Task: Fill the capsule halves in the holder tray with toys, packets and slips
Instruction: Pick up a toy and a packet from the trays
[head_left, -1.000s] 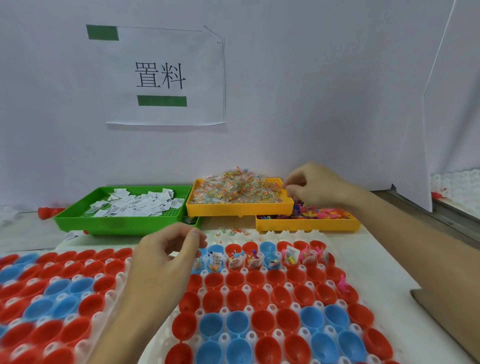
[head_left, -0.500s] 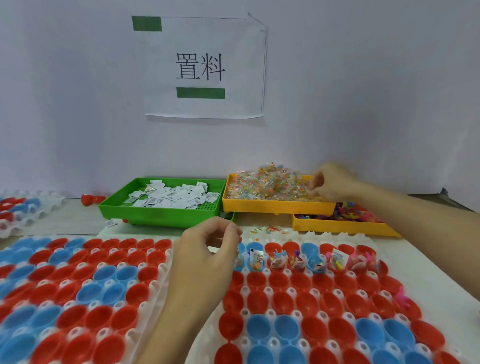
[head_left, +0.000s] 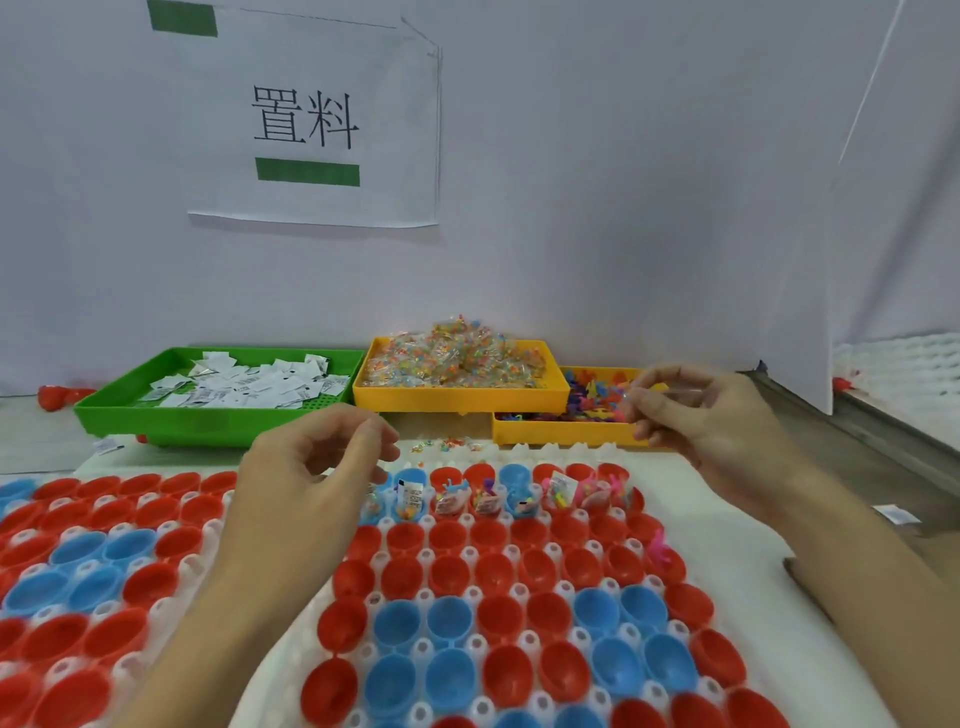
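Hands first: the right hand (head_left: 696, 410) is coming back from the yellow packet tray (head_left: 460, 397), where it was reaching half a second ago, and is now hovering over the front edge of the lower yellow toy tray (head_left: 563, 434), its fingertips pinching what looks like a small clear packet, though glare and blur are making it hard to be sure; the left hand (head_left: 317, 467) is staying over the left end of the far row of the white holder tray (head_left: 727, 525), fingers loosely curled with thumb and forefinger near each other, and I cannot tell whether anything is pinched between them; that return is suggesting, in my judgement, that a fresh packet is being carried toward the capsule halves (head_left: 483, 618); only the far row is showing toys, packets and slips inside, while the red and blue halves nearer the camera are sitting empty, so the task is looking barely begun; a lone pink toy (head_left: 658, 545) is sitting in a half at the right edge; the green slip tray (head_left: 208, 421) is lying left of the packet tray, touching it; the left forearm is covering several halves, the second holder tray (head_left: 78, 571) is being cut off at the left edge, and the contents of the filled halves are too small to name one by one.
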